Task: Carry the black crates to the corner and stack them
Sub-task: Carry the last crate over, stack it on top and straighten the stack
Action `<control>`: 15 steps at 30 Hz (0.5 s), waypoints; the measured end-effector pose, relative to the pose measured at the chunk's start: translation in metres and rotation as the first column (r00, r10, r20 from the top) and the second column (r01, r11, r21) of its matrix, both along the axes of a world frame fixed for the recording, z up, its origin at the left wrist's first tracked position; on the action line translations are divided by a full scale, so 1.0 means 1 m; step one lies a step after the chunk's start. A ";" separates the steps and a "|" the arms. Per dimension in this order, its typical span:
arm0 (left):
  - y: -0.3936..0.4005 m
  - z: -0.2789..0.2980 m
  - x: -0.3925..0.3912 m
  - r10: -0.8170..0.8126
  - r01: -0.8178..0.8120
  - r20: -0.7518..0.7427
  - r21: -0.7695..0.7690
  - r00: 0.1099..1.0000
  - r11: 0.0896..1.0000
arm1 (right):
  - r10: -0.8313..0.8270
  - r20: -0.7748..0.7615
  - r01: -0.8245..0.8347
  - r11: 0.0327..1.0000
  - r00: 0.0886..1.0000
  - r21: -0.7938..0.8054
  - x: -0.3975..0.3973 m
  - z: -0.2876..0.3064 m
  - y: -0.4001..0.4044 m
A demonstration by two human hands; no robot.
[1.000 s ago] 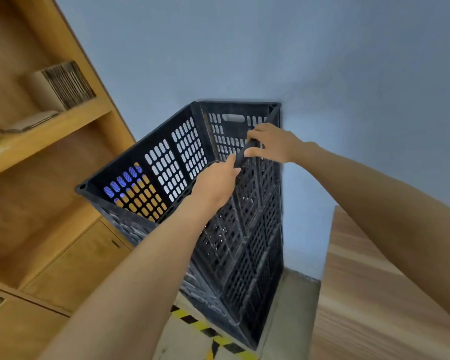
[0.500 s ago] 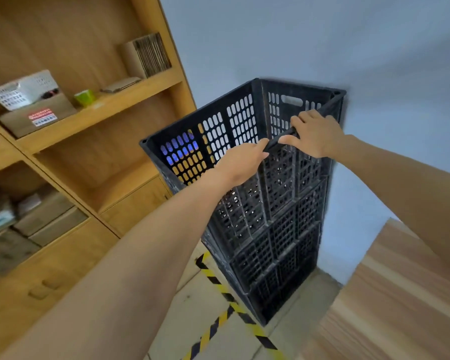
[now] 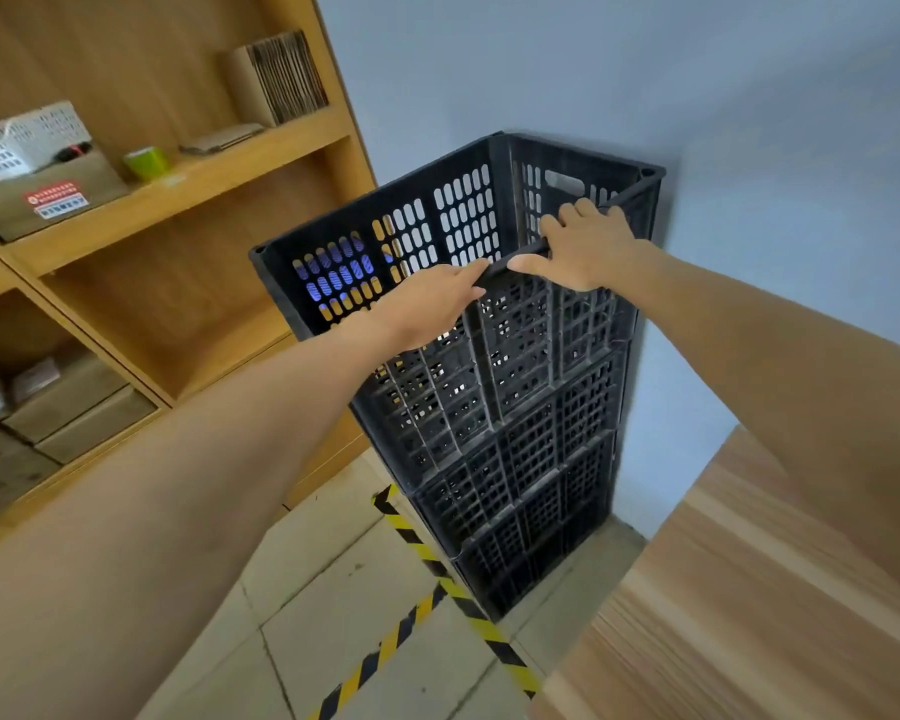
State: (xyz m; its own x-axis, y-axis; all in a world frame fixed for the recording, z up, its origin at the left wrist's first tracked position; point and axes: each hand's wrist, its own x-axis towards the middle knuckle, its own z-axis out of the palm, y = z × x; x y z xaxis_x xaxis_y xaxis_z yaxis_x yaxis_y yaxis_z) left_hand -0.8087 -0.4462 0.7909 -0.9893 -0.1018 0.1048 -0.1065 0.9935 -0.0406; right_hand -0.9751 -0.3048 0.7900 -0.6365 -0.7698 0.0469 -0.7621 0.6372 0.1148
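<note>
- The stack of black crates (image 3: pixel 515 433) stands on the tiled floor (image 3: pixel 333 615) in the corner where the blue wall (image 3: pixel 749 148) meets the wooden shelving unit (image 3: pixel 188 324). Its foot sits at the end of the yellow-and-black hazard tape (image 3: pixel 422 553).
- The top crate (image 3: pixel 437 220) looks seated on those below, though whether its base has dropped fully into the rim beneath cannot be told from here.
- To finish this step well, I judge it best to press down evenly at both ends of the near rim, check that all four corners line up with the crate under it, and only then let go. A tall stack of light plastic may rock if the top sits crooked.
- The crates are rigid moulded plastic, matt and slightly dusty. Their walls are pierced with rows of oval slots and square lattice, with a handle cut-out in the far wall and thick reinforced corners.
- The right hand (image 3: pixel 583 246) curls over the near rim, fingers hooked inside and thumb under the edge, gripping it.
- The left hand (image 3: pixel 427 304) lies on the same rim with fingers fairly straight, pressing rather than clasping.
</note>
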 end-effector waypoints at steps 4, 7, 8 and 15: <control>-0.005 -0.002 0.004 -0.019 0.019 0.001 0.015 1.000 1.000 | -0.016 -0.005 0.016 1.000 1.000 0.002 0.009 0.000 0.002; -0.011 -0.003 0.010 -0.033 0.033 0.012 0.009 0.999 0.999 | -0.030 0.010 0.030 1.000 1.000 0.005 0.019 0.000 0.002; -0.014 -0.003 0.013 -0.043 0.043 0.013 -0.002 0.999 0.999 | -0.033 0.014 0.033 0.999 0.999 0.010 0.024 0.001 0.001; -0.038 -0.003 0.040 -0.107 0.110 0.047 -0.055 0.993 0.992 | -0.076 0.017 0.076 0.997 0.997 0.009 0.060 0.001 -0.006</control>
